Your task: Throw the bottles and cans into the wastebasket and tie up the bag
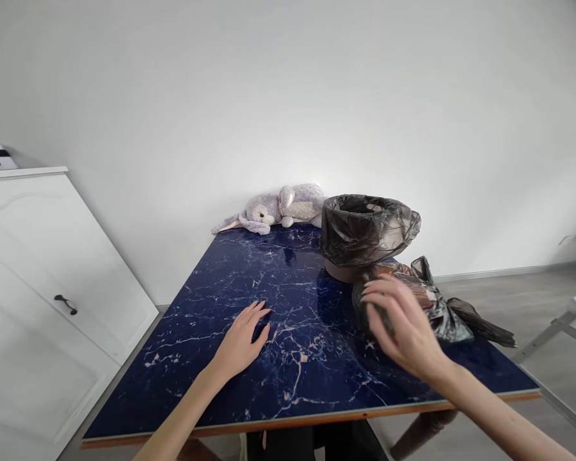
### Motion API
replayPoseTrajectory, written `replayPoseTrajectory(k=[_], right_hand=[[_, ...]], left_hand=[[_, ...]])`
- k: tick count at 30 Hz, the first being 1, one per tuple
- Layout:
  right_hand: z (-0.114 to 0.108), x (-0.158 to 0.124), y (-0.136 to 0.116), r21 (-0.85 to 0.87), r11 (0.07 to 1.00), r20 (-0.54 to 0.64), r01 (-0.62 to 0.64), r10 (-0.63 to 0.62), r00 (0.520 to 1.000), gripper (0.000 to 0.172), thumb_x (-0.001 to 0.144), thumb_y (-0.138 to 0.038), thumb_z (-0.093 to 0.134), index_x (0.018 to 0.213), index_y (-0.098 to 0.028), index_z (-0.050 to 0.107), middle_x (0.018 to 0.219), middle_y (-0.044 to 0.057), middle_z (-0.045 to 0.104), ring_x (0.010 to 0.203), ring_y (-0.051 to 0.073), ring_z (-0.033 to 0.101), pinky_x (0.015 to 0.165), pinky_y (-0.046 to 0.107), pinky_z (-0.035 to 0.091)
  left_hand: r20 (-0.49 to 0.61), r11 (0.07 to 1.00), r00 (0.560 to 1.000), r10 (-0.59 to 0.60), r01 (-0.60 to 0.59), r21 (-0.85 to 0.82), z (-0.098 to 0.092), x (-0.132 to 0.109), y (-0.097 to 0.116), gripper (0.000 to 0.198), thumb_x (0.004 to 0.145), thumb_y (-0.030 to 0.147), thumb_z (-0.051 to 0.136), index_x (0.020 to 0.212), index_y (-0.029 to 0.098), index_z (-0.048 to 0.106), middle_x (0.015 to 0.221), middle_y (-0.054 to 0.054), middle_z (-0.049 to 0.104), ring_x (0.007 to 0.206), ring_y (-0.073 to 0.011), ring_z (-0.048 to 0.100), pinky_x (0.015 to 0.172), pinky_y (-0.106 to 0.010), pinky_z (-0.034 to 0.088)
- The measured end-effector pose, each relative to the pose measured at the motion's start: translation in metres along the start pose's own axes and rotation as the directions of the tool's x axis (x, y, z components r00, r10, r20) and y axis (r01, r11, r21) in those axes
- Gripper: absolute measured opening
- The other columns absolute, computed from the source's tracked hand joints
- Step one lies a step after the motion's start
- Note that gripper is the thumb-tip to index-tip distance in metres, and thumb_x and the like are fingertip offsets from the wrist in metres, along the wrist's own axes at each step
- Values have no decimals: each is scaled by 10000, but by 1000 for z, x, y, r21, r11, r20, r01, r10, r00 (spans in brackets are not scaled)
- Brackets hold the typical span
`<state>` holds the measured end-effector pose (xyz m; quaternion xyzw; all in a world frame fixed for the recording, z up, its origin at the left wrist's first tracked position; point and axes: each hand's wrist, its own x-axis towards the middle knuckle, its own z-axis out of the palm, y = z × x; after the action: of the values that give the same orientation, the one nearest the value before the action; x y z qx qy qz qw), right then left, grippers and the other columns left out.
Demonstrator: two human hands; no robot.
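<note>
My left hand (242, 340) lies flat and open on the dark blue marbled table (230, 282), fingers stretched forward, holding nothing. My right hand (403, 323) reaches over a crumpled, filled black plastic bag (441, 307) at the table's right side; its fingers curl against the bag's near end. Just behind the bag stands a small round bin (365, 234) lined with another black bag, its rim folded over.
A grey plush toy (278, 208) lies at the table's far edge against the white wall. A white cabinet (38, 282) with a dark handle stands on the left. A pale chair leg (571, 320) shows at the right over grey floor.
</note>
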<state>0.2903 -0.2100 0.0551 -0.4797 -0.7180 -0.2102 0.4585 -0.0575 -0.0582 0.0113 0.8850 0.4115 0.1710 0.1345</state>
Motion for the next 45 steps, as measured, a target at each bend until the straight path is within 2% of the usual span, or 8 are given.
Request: replayPoseTrajectory(k=[2, 6, 10, 14, 18, 24, 31, 45], right_hand=[[22, 5, -22, 139, 990, 102, 27, -42, 994, 277, 1005, -122, 563, 1249, -244, 609, 1191, 122, 674, 1180, 295, 642, 1035, 508, 539], [87, 14, -46, 317, 944, 292, -88, -9, 956, 203, 1038, -165, 508, 1171, -242, 639, 1120, 112, 701, 1052, 275, 654, 934, 457, 553], [149, 27, -44, 474, 790, 403, -389, 198, 894, 158, 1049, -237, 499, 1068, -240, 656, 1091, 97, 705, 1030, 260, 666, 957, 436, 535], [181, 42, -35, 525, 699, 447, -486, 260, 856, 171, 1068, -302, 502, 1061, -239, 660, 1002, 56, 738, 895, 205, 705, 834, 333, 559], [188, 46, -30, 551, 635, 489, -542, 280, 826, 166, 1062, -328, 527, 1068, -237, 666, 881, 22, 745, 791, 186, 708, 783, 302, 552], [190, 42, -30, 537, 574, 521, -619, 351, 778, 173, 1058, -337, 515, 1070, -234, 654, 781, -5, 712, 658, 165, 668, 674, 276, 519], [192, 45, -29, 522, 548, 551, -654, 369, 748, 154, 1040, -334, 542, 1051, -247, 668, 753, -12, 709, 625, 164, 658, 610, 268, 491], [197, 43, -25, 537, 451, 592, -713, 401, 699, 173, 1036, -364, 549, 1038, -243, 673, 736, -19, 711, 584, 155, 675, 599, 266, 514]], left_hand=[[8, 1000, 1000, 1, -1, -25, 1, 6, -4, 524, 1088, 555, 454, 1540, 318, 574, 1712, -43, 436, 1615, -346, 340, 1303, -610, 317], [-62, 984, 998, -18, 6, -179, -1, 30, -14, 444, 1039, 523, 546, 1391, 294, 689, 1628, -59, 554, 1545, -344, 461, 1291, -575, 350], [-172, 942, 983, -65, 4, -335, -7, 58, -24, 345, 1006, 475, 573, 1211, 265, 754, 1383, -80, 736, 1329, -315, 657, 1199, -513, 469], [-209, 911, 970, -123, 26, -412, -13, 80, -37, 336, 983, 474, 576, 1141, 238, 757, 1256, -95, 773, 1169, -280, 726, 1080, -431, 551], [-192, 862, 961, -199, 79, -501, -19, 91, -49, 347, 973, 501, 588, 1089, 217, 750, 1060, -91, 798, 881, -236, 743, 823, -355, 594], [-176, 803, 949, -262, 113, -585, -18, 91, -49, 333, 953, 492, 598, 1054, 206, 738, 866, -51, 748, 701, -186, 659, 687, -308, 536], [-91, 790, 962, -257, 154, -594, -18, 88, -33, 355, 936, 521, 611, 1053, 214, 747, 885, -78, 755, 776, -228, 702, 653, -310, 517], [-94, 806, 962, -256, 159, -570, -19, 86, -28, 360, 943, 538, 603, 1041, 226, 752, 857, -70, 761, 786, -238, 717, 669, -316, 533]])
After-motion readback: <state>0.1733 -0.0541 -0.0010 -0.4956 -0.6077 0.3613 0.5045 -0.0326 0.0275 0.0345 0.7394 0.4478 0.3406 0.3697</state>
